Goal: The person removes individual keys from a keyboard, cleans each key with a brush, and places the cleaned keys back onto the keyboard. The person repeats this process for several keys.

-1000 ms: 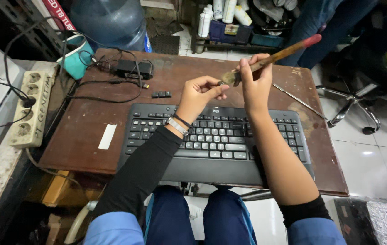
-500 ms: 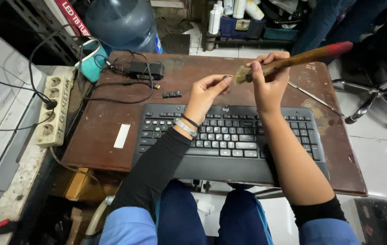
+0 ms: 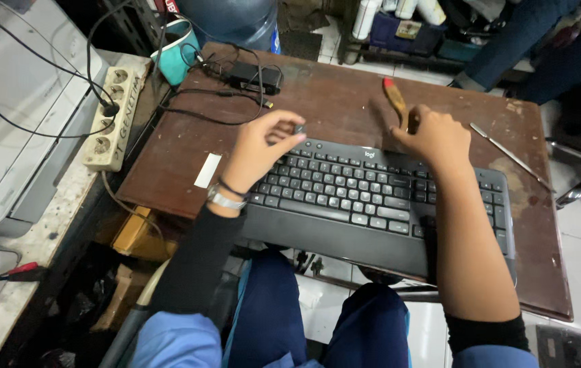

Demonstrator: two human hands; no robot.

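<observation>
The left hand (image 3: 263,144) pinches a small dark piece, maybe a keycap (image 3: 299,128), just above the black keyboard (image 3: 372,197), which lies near the table (image 3: 345,95) edge. The right hand (image 3: 433,136) closes its grip on a wooden brush (image 3: 395,101) with a red tip, held low over the table for reach.

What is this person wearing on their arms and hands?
Both hands are bare, with no gloves. The left hand has a silver bracelet or watch and a thin dark band at the wrist, above a long black sleeve. The right hand has a bare forearm, with a black sleeve pushed up near the elbow.
</observation>
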